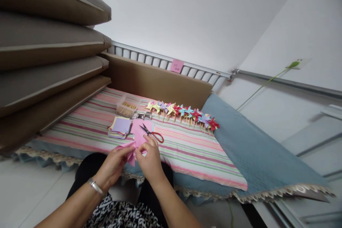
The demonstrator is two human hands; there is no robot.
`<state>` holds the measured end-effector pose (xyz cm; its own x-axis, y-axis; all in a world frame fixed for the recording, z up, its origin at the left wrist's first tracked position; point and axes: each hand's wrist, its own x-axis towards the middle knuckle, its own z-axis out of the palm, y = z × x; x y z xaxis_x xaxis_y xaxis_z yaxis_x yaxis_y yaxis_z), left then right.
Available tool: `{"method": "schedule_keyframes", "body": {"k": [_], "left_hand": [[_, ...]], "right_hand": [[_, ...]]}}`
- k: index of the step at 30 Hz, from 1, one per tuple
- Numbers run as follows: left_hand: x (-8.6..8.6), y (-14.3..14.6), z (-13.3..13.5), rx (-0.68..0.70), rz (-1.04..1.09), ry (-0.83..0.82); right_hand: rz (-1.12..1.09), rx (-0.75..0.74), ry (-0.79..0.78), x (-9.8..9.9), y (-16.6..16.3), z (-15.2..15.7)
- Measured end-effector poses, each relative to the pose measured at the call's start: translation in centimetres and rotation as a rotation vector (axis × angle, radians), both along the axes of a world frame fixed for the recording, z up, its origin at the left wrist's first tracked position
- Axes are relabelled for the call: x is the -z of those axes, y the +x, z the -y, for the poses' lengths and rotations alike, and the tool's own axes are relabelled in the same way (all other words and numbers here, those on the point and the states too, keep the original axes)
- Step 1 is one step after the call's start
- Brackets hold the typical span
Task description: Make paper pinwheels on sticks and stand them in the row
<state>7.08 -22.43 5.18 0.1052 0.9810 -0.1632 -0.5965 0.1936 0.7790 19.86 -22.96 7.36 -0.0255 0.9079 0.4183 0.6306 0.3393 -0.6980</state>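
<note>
My left hand point(114, 165), with a silver bracelet on the wrist, is closed on a folded piece of pink paper point(130, 156) near the table's front edge. My right hand point(150, 158) pinches at the middle of this paper; anything small between those fingertips is too tiny to make out. Just beyond lie scissors point(158, 136) with red handles, blades parted, on pink paper sheets point(139, 128). To their left sits a stack of coloured paper squares point(120, 125). Finished-looking paper pinwheels point(196, 114) on sticks stretch in a row at the back right.
A clear plastic box point(125, 111) holds yellowish sticks, with small metallic items point(143, 115) beside it. Large brown cushions point(53, 60) tower at the left. A brown board point(157, 82) stands behind the striped cloth point(187, 149), with a pink note point(177, 66) above it.
</note>
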Motion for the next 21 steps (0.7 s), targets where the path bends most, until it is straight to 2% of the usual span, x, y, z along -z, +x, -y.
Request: {"method": "schedule_keyframes", "body": {"k": [10, 17, 21], "left_hand": [[0.61, -0.10, -0.23, -0.014, 0.004, -0.005], [0.12, 0.00, 0.01, 0.016, 0.034, -0.024], [-0.26, 0.05, 0.27, 0.033, 0.018, 0.028]], "right_hand": [[-0.040, -0.012, -0.015, -0.06, 0.19, 0.04], [-0.043, 0.002, -0.032, 0.13, 0.30, -0.28], [-0.032, 0.011, -0.048, 0.01, 0.26, -0.41]]}}
